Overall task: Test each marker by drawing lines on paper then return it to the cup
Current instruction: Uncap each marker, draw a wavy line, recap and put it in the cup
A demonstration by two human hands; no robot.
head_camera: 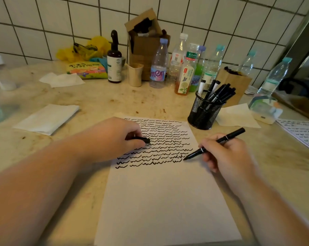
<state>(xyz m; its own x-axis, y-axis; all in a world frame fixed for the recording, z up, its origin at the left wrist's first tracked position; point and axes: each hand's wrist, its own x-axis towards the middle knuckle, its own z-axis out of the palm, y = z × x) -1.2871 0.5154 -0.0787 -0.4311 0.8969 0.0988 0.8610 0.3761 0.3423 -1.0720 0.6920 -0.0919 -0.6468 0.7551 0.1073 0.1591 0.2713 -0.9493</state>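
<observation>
Just beyond the right hand point(226, 153), the mesh cup point(202, 114) stands close by the top right corner of the paper point(164, 201), its mouth crowded with leaning markers point(219, 94). Behind the cup a row of bottles point(184, 68) and a brown paper bag point(234, 82) block the way to the wall. A tissue point(239, 115) lies flat beside the cup. Toward the person from both hands, the lower paper is bare. Out past the left hand point(118, 137), a folded napkin point(47, 118) lies on open counter point(100, 96).
</observation>
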